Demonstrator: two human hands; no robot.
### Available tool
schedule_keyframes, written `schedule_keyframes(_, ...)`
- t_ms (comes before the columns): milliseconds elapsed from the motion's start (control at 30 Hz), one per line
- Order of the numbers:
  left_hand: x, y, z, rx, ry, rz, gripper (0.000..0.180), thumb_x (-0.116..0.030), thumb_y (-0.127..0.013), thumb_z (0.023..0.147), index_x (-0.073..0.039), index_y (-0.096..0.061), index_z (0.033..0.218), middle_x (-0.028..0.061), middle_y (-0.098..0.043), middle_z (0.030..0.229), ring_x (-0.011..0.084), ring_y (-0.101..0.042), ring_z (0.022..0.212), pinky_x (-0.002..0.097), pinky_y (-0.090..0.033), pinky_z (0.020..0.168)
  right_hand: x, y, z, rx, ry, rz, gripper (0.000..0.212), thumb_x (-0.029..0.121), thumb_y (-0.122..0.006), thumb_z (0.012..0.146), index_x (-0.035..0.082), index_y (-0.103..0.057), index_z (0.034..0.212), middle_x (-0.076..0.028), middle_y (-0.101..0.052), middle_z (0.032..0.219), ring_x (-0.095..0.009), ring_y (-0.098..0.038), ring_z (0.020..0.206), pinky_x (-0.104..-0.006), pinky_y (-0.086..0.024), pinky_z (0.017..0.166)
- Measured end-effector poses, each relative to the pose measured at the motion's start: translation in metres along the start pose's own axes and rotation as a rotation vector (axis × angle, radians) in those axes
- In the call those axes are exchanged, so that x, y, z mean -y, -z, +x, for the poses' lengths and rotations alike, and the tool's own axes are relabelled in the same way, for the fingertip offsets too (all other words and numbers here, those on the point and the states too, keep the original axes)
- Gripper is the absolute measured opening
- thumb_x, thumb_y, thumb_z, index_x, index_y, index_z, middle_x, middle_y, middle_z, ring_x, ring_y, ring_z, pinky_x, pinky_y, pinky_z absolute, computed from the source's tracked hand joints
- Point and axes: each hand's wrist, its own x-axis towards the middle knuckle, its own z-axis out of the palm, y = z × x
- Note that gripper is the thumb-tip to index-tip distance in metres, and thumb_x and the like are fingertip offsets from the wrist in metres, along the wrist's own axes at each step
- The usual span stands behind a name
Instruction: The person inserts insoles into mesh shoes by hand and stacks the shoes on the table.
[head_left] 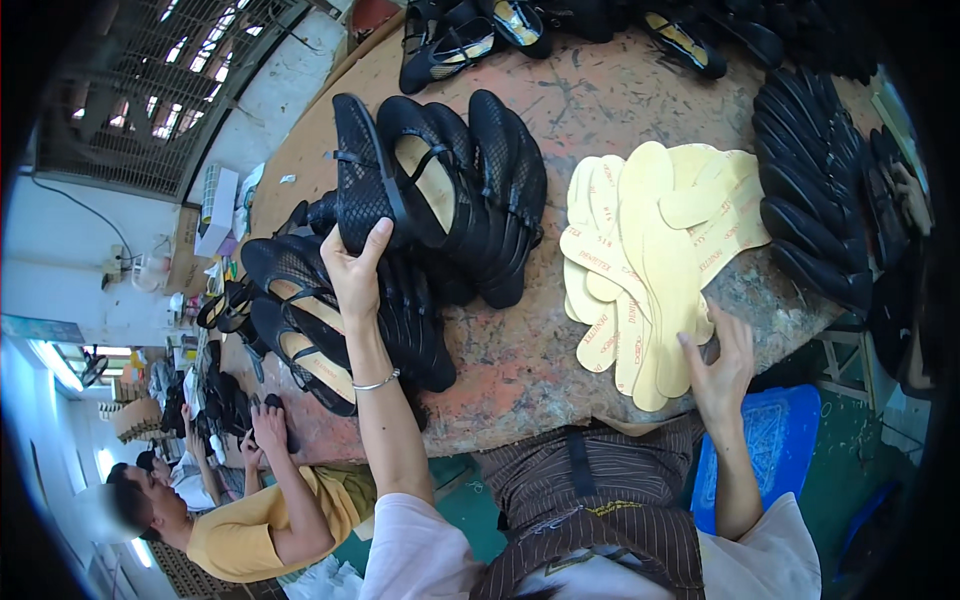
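Shoe point(362, 180) of black mesh stands in the grasp of the left hand point(355, 265), thumb along one side and the other fingers wrapped behind, over the left part of the worktop point(590, 110). Its long axis runs from the hand toward the far edge, leaning slightly left at the top. Strapped black shoes point(480, 190) crowd right beside it, with more of them nearer the left edge.

Across a bare strip to the right lies the pile of cream insoles point(645, 240), close to the near edge. The right hand point(722, 365) is much the nearer one to it: thumb and fingers are spread at the pile's near right side, the thumb reaching over a long insole whose axis runs from far to near. The pile thus lies to the left of the right fingers and well apart from the left hand. Whether those fingers pinch a piece or merely rest there, I cannot tell (the fingertips merge with the pale edges).

Hidden are the held shoe's inside and most of the left fingers; which end is the toe is hard to make out. Black shoes point(810, 190) along the right edge fade into shadow, and those at the far edge point(470, 50) are cut off.
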Motion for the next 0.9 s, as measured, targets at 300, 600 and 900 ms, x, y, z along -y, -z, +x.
schedule_keyframes(300, -0.003, 0.003, 0.000, 0.053, -0.081, 0.061, 0.016, -0.009, -0.076, 0.086, 0.004, -0.069, 0.092, 0.0000, -0.069, 0.085, 0.0068, -0.059, 0.076, 0.0236, -0.048, 0.073, 0.033, -0.015, -0.005, 0.129, 0.003, -0.021, 0.073, 0.011, -0.078, 0.071, -0.004, -0.050, 0.137, -0.020, -0.049, 0.118, -0.036, -0.052, 0.107, -0.0432, -0.045, 0.092)
schedule_keyframes(600, -0.013, -0.047, -0.006, 0.353, -0.252, 0.946, 0.032, -0.025, -0.071, 0.086, 0.004, -0.059, 0.080, 0.0225, -0.057, 0.075, 0.0427, -0.058, 0.077, 0.0473, -0.044, 0.066, 0.017, 0.033, 0.016, -0.092, -0.033, 0.123, 0.033, -0.005, -0.048, 0.089, -0.004, -0.062, 0.119, -0.025, -0.065, 0.103, -0.042, -0.064, 0.093, -0.0424, -0.050, 0.082)
schedule_keyframes(900, -0.017, -0.061, -0.010, 0.377, -0.353, 1.222, 0.053, -0.040, -0.082, 0.073, 0.003, -0.059, 0.093, 0.0165, -0.059, 0.077, 0.0353, -0.057, 0.078, 0.0448, -0.043, 0.087, -0.034, 0.050, 0.038, 0.159, -0.430, 1.091, 0.033, 0.004, -0.054, 0.095, 0.001, -0.051, 0.128, -0.005, -0.065, 0.096, -0.006, -0.060, 0.086, -0.0209, -0.046, 0.073)
